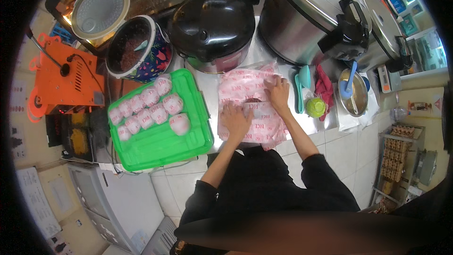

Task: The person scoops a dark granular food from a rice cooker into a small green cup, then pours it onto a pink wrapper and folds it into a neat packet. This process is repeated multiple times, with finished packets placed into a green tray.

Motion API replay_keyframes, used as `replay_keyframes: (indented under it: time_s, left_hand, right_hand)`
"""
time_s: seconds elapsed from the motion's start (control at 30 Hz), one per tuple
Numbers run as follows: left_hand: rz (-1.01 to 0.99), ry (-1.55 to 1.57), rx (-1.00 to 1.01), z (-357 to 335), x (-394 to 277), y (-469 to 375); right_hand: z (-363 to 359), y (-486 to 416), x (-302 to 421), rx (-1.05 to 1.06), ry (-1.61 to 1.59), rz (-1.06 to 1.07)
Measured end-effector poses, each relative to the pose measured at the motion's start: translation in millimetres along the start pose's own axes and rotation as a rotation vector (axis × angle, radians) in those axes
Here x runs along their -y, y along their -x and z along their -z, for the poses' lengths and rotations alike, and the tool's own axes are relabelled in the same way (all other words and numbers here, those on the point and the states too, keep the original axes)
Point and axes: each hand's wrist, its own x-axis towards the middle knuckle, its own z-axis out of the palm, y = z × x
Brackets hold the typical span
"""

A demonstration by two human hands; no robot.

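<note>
A stack of pink-printed wrapping paper (237,81) lies on the steel counter before me. Its near part is folded upward, and a small patch of dark cooked rice (253,100) shows at the fold's edge. My left hand (235,120) rests palm down on the left of the paper, fingers apart. On the right, my right hand (278,94) touches the paper with bent fingers; whether it pinches a sheet is not clear. To the left, a green plastic tray (159,152) bears several round paper-wrapped rice portions (145,118) in two rows.
Behind stand an open floral rice cooker (152,56) with dark rice, a closed black rice cooker (212,28) and a large steel cooker (297,17). Right of the paper lie turquoise scoops (300,88), a red cloth (324,88), a green wrapped ball (315,107) and a metal pot (359,101).
</note>
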Motion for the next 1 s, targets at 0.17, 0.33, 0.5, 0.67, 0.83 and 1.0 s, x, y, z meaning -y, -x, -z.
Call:
replay_keyframes:
  time_s: [0.17, 0.33, 0.5, 0.67, 0.83, 1.0]
  left_hand:
    - [0.122, 0.039, 0.091, -9, -10, 2]
    - [0.182, 0.141, 0.089, -12, -12, 6]
    - [0.203, 0.170, 0.086, -12, -11, 6]
    - [0.182, 0.189, 0.092, -11, -10, 5]
    - [0.185, 0.182, 0.042, -13, -8, 8]
    - [0.263, 0.235, 0.022, -18, -15, 6]
  right_hand:
    - [-8, -24, -9, 0.227, 0.112, 0.127]
    - [-12, -30, -11, 0.456, -0.056, 0.018]
    - [-16, -19, -11, 0.159, -0.036, 0.162]
    - [-11, -7, -13, 0.398, -0.170, 0.000]
    - [4, -46, -17, 0.547, 0.068, 0.022]
    - [33, -50, -21, 0.707, -0.467, 0.058]
